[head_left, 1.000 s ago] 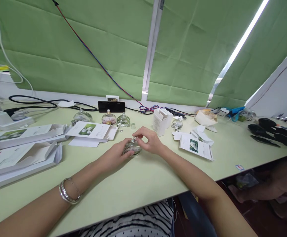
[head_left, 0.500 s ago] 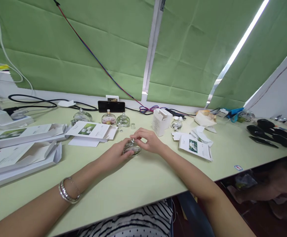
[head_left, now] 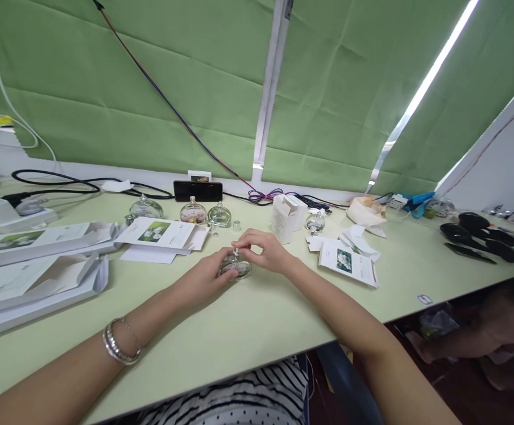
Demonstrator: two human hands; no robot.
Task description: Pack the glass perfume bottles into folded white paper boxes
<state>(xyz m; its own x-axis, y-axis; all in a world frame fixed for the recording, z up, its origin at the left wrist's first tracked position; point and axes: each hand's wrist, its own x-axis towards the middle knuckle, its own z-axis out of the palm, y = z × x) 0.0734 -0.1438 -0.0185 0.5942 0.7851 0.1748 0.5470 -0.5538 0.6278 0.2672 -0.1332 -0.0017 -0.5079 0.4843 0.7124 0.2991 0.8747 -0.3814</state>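
Note:
A clear glass perfume bottle (head_left: 241, 269) stands upright on the table in front of me. My left hand (head_left: 215, 273) is wrapped round its left side, thumb across the front. At the bottle's neck, the fingers of my right hand (head_left: 261, 251) pinch the small top; my fingers partly hide it. Behind them stand a pinkish perfume bottle (head_left: 193, 212) and a greenish one (head_left: 219, 216). Between these and my hands sits a small clear cap (head_left: 236, 225). A flat white box with a flower picture (head_left: 161, 234) lies left of my hands.
Long white boxes (head_left: 30, 283) cover the left of the table. A black phone (head_left: 198, 191) leans at the back. To the right are an upright white carton (head_left: 284, 219), another bottle (head_left: 315, 222), a flattened flower box (head_left: 347, 263) and black sunglasses-like items (head_left: 482, 236). Another person's leg (head_left: 464, 342) shows below right.
Both hands keep nearly the same hold on the perfume bottle. The whole view has shifted slightly; nothing else has visibly moved.

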